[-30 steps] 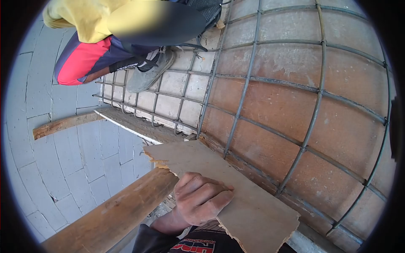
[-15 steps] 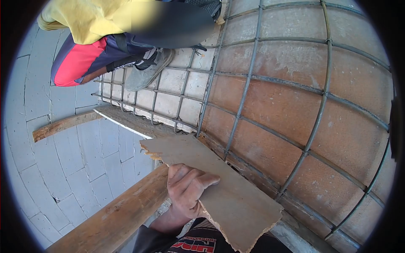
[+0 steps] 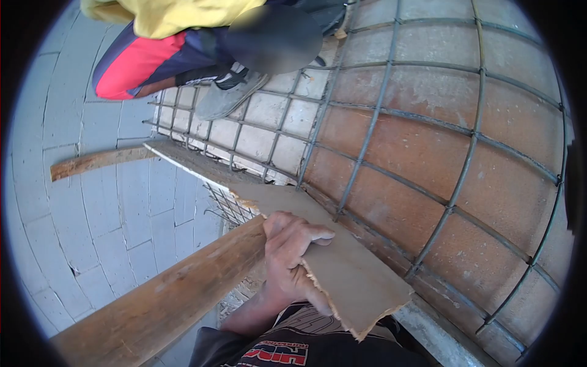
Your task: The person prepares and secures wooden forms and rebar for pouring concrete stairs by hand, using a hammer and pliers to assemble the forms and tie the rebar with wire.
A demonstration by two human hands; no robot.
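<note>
A broken piece of thin brown board (image 3: 351, 260) with jagged, splintered edges lies slantwise in front of my body. My left hand (image 3: 287, 248) is closed round its left edge, with some fingertips over the top face and part of the hand at the ragged lower edge. The far end of the board reaches a narrow ledge beside the rebar grid (image 3: 449, 208). My right hand is not in view.
Another person (image 3: 143, 58) in a yellow top crouches at upper left, one grey shoe (image 3: 226, 101) on the rebar. A thick wooden beam (image 3: 165, 293) crosses the lower left. A shorter timber (image 3: 101, 162) lies beyond it, above grey blockwork (image 3: 147, 214).
The camera view has shifted, so the person and rebar sit further right and higher. My left hand still grips the board, its wrist more upright, and a lower mesh shows beside the beam.
</note>
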